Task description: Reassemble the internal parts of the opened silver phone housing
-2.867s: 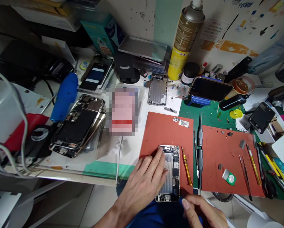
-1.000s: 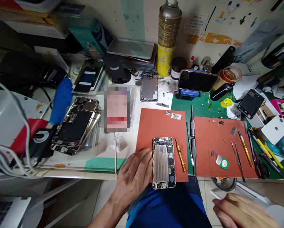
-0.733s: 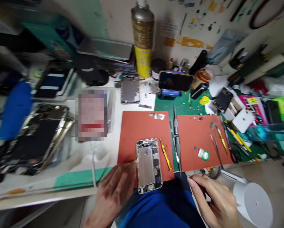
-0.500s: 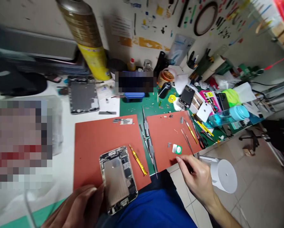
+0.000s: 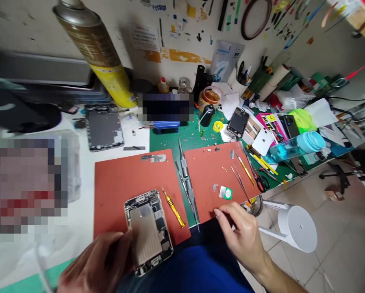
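head view: blurred left hand point(image 5: 94, 260), cut off at bottom, touches the opened phone point(image 5: 148, 232)

Left hand point(image 5: 94, 260) curled low — right hand point(image 5: 240, 232) hovering, half-open.

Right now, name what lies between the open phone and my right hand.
In the head view, a yellow screwdriver and a grey screwdriver lie between the open phone and the right hand.
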{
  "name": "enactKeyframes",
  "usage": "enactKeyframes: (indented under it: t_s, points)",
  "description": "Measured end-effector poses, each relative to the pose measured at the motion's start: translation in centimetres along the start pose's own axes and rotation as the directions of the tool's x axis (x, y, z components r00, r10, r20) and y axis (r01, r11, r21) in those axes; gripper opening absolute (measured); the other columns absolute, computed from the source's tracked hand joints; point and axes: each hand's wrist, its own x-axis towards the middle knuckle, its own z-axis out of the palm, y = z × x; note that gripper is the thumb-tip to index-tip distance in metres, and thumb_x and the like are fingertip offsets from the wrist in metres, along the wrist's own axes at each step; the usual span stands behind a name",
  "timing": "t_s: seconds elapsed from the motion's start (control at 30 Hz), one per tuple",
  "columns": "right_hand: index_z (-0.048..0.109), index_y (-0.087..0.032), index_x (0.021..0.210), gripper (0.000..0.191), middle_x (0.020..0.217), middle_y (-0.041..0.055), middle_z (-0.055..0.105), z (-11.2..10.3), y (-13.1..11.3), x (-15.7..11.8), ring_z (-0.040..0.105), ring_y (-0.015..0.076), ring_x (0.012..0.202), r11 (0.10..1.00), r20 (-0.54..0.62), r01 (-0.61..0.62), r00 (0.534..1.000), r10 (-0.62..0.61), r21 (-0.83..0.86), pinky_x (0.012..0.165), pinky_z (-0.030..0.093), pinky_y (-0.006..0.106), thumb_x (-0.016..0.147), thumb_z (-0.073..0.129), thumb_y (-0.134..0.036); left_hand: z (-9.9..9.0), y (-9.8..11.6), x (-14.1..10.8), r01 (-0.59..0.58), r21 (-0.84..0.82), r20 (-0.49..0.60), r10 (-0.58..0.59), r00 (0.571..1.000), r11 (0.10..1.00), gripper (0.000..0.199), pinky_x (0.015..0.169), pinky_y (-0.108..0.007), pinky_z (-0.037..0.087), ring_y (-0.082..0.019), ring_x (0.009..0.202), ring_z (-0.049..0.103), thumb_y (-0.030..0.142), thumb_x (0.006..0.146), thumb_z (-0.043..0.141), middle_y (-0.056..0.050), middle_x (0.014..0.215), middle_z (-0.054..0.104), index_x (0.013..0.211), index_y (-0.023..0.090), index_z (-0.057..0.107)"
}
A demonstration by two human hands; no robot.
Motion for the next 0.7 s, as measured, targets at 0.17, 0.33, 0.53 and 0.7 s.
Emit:
enactKeyframes:
  t_s: [0.17, 0.33, 0.53, 0.7]
  points:
    - [0.071, -0.017, 0.111, 0.018, 0.088, 0.0061, 0.069, 3.8, -2.8, 0.1, 0.069, 0.0204, 0.078, 0.98, 0.077, 0.171, 0.983, -0.164, -0.098, 0.073, 0.053, 0.031, 0.111, 0.053, -0.022, -0.5, 0.6, 0.3, 0.022, 0.054, 0.068, -0.026, 0.997, 0.998, 0.018, 0.061, -0.025, 0.052, -0.016, 0.067, 0.075, 0.037, 0.11, 0.058, -0.001, 0.085, 0.077, 0.102, 0.022, 0.066]
    - [0.07, -0.018, 0.104, 0.021, 0.084, 0.0056, 0.066, 5.7, -3.9, 0.8, 0.065, 0.0212, 0.072, 0.947, 0.061, 0.242, 0.97, -0.234, -0.209, 0.067, 0.05, 0.033, 0.11, 0.05, -0.02, -0.4, -0.2, -0.4, 0.052, 0.048, 0.093, -0.057, 0.994, 0.997, 0.024, 0.064, -0.024, 0.053, -0.016, 0.069, 0.075, 0.044, 0.111, 0.055, -0.001, 0.087, 0.077, 0.103, 0.023, 0.066]
    - [0.072, -0.017, 0.108, 0.027, 0.082, 0.0057, 0.064, 5.3, -3.1, 1.9, 0.062, 0.0213, 0.068, 0.941, 0.027, 0.208, 0.978, -0.208, -0.267, 0.061, 0.044, 0.034, 0.111, 0.045, -0.019, -0.1, 0.3, 0.1, 0.032, 0.063, 0.086, -0.038, 0.996, 0.997, 0.028, 0.064, -0.024, 0.052, -0.015, 0.069, 0.075, 0.046, 0.111, 0.051, 0.0, 0.086, 0.078, 0.103, 0.023, 0.066]
    - [0.07, -0.022, 0.089, 0.032, 0.077, 0.0021, 0.064, 4.8, -3.6, 2.9, 0.063, 0.0184, 0.064, 0.955, 0.018, 0.172, 0.985, -0.173, -0.242, 0.061, 0.045, 0.032, 0.112, 0.048, -0.026, -0.4, -0.2, -0.3, 0.107, 0.037, 0.111, -0.11, 0.988, 0.994, 0.028, 0.064, -0.025, 0.052, -0.015, 0.069, 0.074, 0.048, 0.108, 0.055, -0.001, 0.091, 0.078, 0.106, 0.025, 0.069]
